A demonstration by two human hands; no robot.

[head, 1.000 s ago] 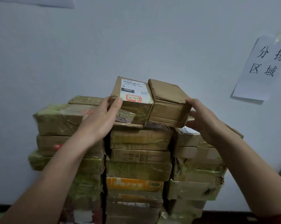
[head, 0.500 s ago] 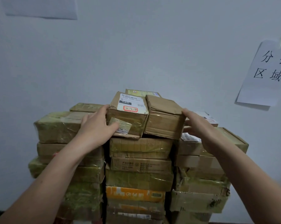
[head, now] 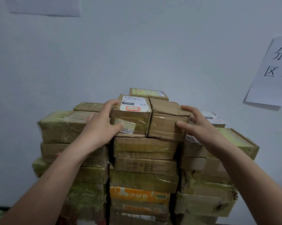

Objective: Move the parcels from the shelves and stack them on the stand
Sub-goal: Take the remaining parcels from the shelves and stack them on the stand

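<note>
At the top of the stack's middle column [head: 145, 148], seen from your head view, your left hand [head: 99, 127] grasps the labelled parcel [head: 133, 111] by its left end, thumb on the front face; your right hand [head: 197, 125] grasps the plain brown parcel [head: 166, 120] touching it, fingers on top, thumb on the front; both parcels seem to sit on the column; if you let go unevenly, I judge one could slide off the glossy taped box beneath, or knock the uneven right-hand column; the stand itself is hidden under the parcels; behind is a pale wall [head: 137, 46], with a paper sign [head: 273, 70] at right.
</note>
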